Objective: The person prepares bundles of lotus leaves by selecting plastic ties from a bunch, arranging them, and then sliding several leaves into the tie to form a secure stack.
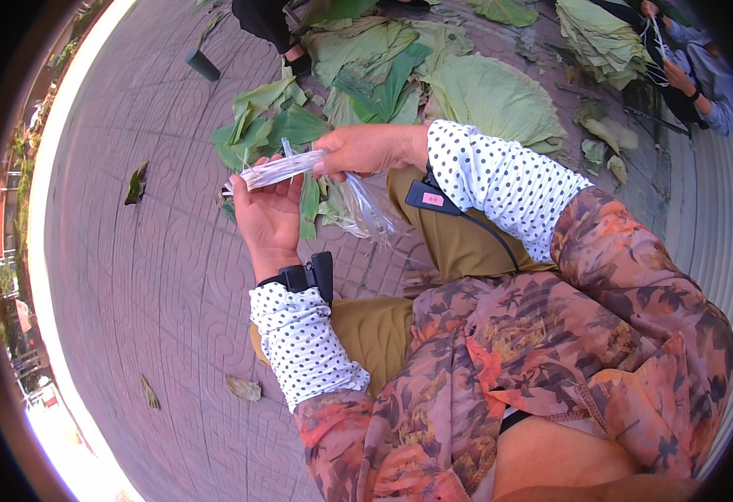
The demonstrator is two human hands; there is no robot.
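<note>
A bundle of white plastic strips (281, 171) stretches between my two hands above the paving. My left hand (267, 219), palm up, holds the bundle's left end between thumb and curled fingers. Gripping its other end from above is my right hand (375, 149), thumb pressed along it. Loose strands (368, 209) hang below the right hand in a thin, shiny tail. One short strip sticks up from the bundle. Large green leaves (295, 125) lie on the ground just beyond my hands.
Wide, pale leaves (496, 100) spread over the pavement (174, 335) ahead. At the upper right another person's hands (678, 77) hold white strands near a leaf stack (605, 42). A dark green cylinder (203, 65) lies at the upper left, near someone's foot (299, 63).
</note>
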